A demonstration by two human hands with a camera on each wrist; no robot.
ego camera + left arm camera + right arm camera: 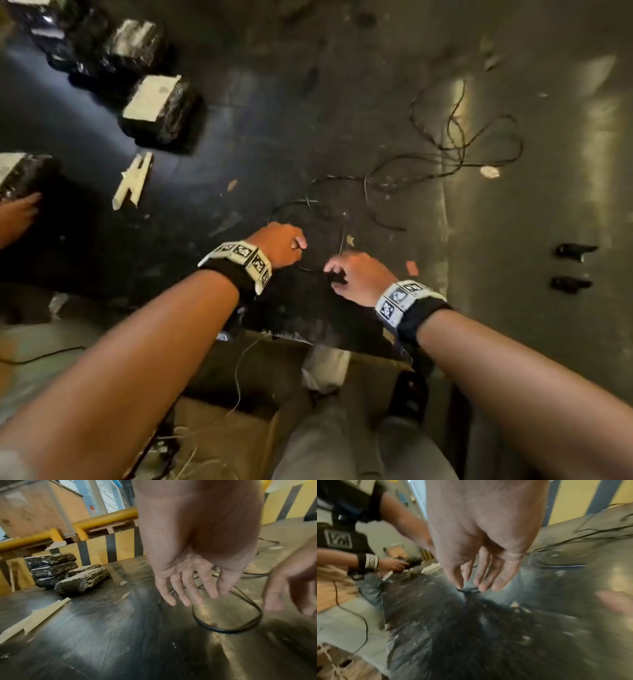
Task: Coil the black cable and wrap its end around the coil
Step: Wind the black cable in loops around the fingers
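A thin black cable (455, 144) sprawls in loose loops over the dark, scuffed table (274, 137), from the far right to just in front of my hands. My left hand (299, 245) hangs over the near loop (228, 630). Its fingers (188, 588) are straight and relaxed, pointing down beside the cable, and I see no grip. My right hand (334, 274) is a little nearer and to the right. In the blurred right wrist view its thumb and fingertips (481, 586) pinch a small dark bend of the cable (468, 590) just above the table.
Several black plastic-wrapped bundles (161, 109) with white labels sit at the far left, with a pale wood strip (133, 181) beside them. Two small black pieces (575, 251) lie at the right. Another person's hand (17, 212) works at the left edge. The table's near edge (325, 339) lies under my wrists.
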